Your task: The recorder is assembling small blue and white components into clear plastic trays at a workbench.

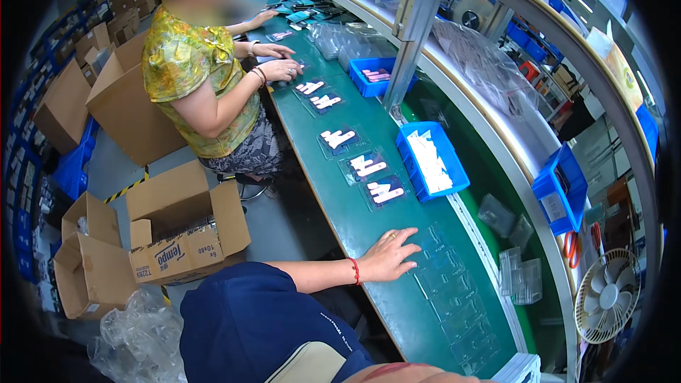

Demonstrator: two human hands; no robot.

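My left hand (389, 255) reaches over the green worktable (312, 163), palm down with fingers spread and nothing seen in them. It wears a ring and a red cord bracelet (355, 271). Beside its fingertips lies a row of clear plastic blister trays (454, 294), flat on the table. Farther up sit several clear trays holding pale pink and white pieces on dark backing, the nearest tray (384, 192) just beyond my hand. A strip of skin shows at the lower edge, but my right hand is out of view.
A co-worker in a yellow floral top (206, 78) handles trays farther along. Blue bins hold white slips (431, 163) and pink pieces (374, 76). Clear plastic cases (520, 276), orange-handled scissors (572, 248) and a fan (608, 296) are right. Open cartons (181, 223) stand left.
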